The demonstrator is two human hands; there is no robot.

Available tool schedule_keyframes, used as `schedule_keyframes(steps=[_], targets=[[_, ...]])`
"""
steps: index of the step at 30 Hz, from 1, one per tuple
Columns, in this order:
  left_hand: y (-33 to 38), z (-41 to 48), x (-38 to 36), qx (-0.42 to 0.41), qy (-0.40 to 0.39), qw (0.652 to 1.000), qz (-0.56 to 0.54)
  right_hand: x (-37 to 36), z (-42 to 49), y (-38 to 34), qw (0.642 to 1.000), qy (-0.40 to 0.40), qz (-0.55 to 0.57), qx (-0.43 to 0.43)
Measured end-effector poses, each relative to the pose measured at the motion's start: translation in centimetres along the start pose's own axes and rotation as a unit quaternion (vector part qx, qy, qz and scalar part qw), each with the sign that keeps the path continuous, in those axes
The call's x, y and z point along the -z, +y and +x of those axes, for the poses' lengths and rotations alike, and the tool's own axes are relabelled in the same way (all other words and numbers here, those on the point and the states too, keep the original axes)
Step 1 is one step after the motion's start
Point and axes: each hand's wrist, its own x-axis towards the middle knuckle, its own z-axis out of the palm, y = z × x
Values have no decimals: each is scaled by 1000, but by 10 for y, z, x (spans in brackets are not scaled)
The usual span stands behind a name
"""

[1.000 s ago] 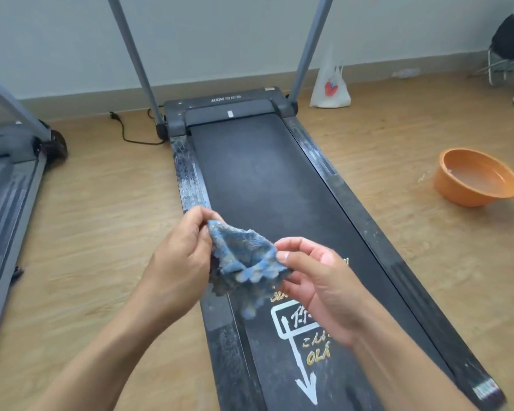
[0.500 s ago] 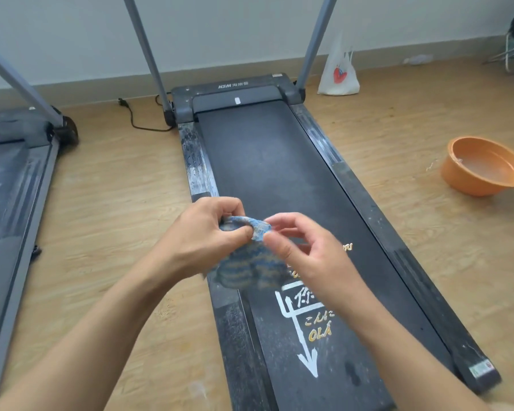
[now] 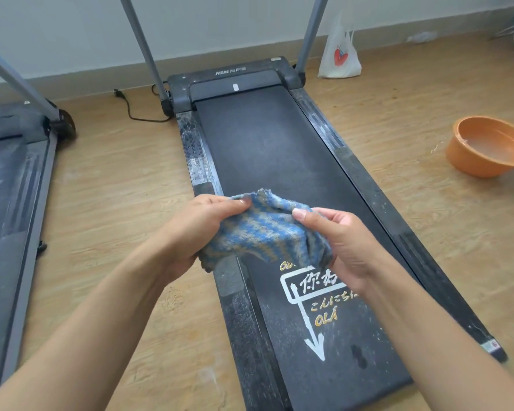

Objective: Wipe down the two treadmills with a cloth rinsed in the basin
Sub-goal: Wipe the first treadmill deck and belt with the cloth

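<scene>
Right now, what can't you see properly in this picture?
Head view only:
- Left treadmill: mostly cut off by the left edge.
- White lettering on the near treadmill: partly hidden by the cloth and right hand.
- Corner sticker: too small to read.
- Basin: clipped by the right edge.

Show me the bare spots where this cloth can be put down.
Bare floor between the left treadmill and the middle treadmill; its belt beyond the cloth; floor between it and the basin. Crowded by the wall: cable, white bag.
</scene>
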Motion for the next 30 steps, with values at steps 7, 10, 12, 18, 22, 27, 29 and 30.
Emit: schedule_keyframes(steps=[7, 10, 12, 18, 22, 27, 29, 30], targets=[[-17, -2, -28, 79, 31, 964, -251, -6, -1, 19, 950, 13, 277, -141], [-18, -1, -26, 52, 37, 952, -301, -15, -5, 31, 936, -19, 301, -181], [-16, 0, -24, 34, 26, 944, -328, -21, -7, 41, 930, -30, 301, -209], [-16, -1, -25, 18, 18, 945, -325, -28, -14, 49, 925, -106, 289, -223], [-19, -4, -27, 17, 11, 953, -302, -25, -13, 35, 936, -88, 296, -168], [-20, -2, -25, -36, 52, 971, -232, -17, -8, 21, 974, -19, 224, -35], [-21, 0, -24, -80, 89, 982, -147, -11, -5, 15, 988, 40, 145, 25], [-21, -1, -24, -103, 98, 983, -114, -8, -5, 11, 991, 61, 115, 44]])
